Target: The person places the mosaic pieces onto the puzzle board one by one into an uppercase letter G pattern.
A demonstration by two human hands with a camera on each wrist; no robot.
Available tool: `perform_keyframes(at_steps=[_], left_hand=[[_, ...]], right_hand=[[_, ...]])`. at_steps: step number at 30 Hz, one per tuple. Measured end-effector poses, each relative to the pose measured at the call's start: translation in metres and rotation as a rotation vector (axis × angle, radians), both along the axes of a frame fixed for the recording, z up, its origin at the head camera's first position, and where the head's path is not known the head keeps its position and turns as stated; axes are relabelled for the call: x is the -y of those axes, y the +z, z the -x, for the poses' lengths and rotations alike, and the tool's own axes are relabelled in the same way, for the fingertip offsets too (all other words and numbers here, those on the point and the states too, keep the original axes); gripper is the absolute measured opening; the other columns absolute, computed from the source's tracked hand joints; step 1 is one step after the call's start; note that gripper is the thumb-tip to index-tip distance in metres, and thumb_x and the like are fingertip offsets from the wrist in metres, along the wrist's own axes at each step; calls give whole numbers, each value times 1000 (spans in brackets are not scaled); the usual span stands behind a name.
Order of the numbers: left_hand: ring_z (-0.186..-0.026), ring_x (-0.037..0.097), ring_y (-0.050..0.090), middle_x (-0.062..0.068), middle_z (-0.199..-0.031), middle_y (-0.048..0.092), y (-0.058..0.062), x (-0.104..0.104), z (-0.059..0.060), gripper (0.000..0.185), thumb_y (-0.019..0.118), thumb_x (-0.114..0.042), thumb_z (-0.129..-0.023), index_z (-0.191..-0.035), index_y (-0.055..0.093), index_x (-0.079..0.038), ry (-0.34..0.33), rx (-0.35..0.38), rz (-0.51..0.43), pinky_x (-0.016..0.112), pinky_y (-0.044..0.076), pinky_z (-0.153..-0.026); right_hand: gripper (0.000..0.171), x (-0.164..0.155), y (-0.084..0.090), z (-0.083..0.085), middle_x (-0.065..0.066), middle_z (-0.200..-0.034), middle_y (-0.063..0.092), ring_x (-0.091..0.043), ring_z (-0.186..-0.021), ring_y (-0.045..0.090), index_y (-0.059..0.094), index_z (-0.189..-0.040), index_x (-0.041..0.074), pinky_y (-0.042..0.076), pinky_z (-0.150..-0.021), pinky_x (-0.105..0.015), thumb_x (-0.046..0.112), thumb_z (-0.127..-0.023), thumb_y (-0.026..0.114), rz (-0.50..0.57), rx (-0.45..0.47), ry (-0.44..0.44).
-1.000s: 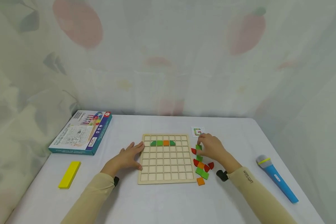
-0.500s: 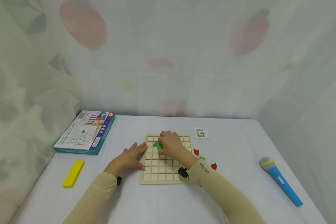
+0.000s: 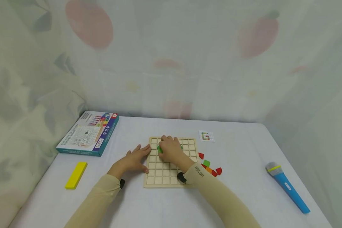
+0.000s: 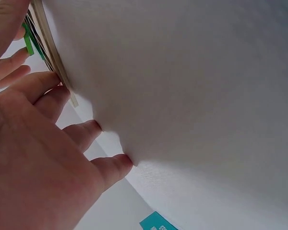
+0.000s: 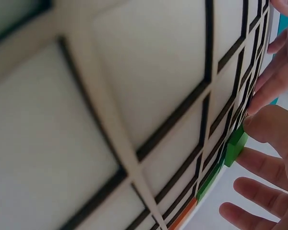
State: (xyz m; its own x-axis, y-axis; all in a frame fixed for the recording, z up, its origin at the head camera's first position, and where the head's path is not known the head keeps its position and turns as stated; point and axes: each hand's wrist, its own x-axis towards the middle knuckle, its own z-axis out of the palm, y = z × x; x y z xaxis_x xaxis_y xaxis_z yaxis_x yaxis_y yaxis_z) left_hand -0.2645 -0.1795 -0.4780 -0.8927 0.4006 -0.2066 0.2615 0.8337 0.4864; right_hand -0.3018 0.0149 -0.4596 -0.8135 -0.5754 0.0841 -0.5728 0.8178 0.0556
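A pale wooden grid board (image 3: 158, 173) lies on the white table. My left hand (image 3: 132, 162) rests at its left edge, fingers spread, thumb and fingertips at the frame. My right hand (image 3: 172, 152) is over the upper part of the board. In the right wrist view it pinches a green square tile (image 5: 235, 147) between thumb and finger, tilted close over the grid. Another green tile (image 5: 209, 184) and an orange tile (image 5: 183, 213) sit in cells there. In the head view the right hand covers most of that row.
Right of the board lie loose tiles, among them a green square (image 3: 206, 163) and a red quarter-circle (image 3: 218, 171). A pattern card (image 3: 206, 136) is behind them. A blue toy microphone (image 3: 288, 188) lies far right; a flat box (image 3: 85, 134) and a yellow block (image 3: 76, 175) are on the left.
My right hand has picked up a green tile from the loose pieces and carried it left over the board's upper-left cells. The left hand has stayed at the board's edge.
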Motion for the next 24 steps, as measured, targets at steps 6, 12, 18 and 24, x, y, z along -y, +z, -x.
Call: perform_keyframes(at_steps=[6,12,18,24], left_hand=[[-139,40,4,2,-154,14,-4,0,2,105,80,-42,-61,-146,26,-13,-8,2,11,72,8,-98],[-139,39,4,1,-154,14,-3,-2,2,105,80,-44,-62,-147,25,-14,-15,1,15,71,9,-99],[-139,40,4,1,-154,14,-2,-2,2,104,80,-43,-62,-146,26,-13,-15,0,7,72,8,-98],[-139,40,3,2,-154,14,0,0,2,104,81,-41,-62,-146,26,-13,-1,9,0,72,7,-98]], right_hand=[[19,2,-3,-1,0,-114,55,-21,-100,54,68,-92,19,44,-83,-44,35,-83,63,-5,-1,14],[20,2,-2,-3,0,-114,55,-21,-101,54,68,-93,20,44,-84,-44,36,-83,62,-37,-11,-3],[26,-1,8,-5,0,-115,55,-21,-100,53,68,-100,20,44,-84,-44,39,-83,62,-40,20,-10],[35,-11,29,-7,-1,-117,55,-22,-102,54,68,-108,19,46,-84,-42,42,-82,66,22,21,-16]])
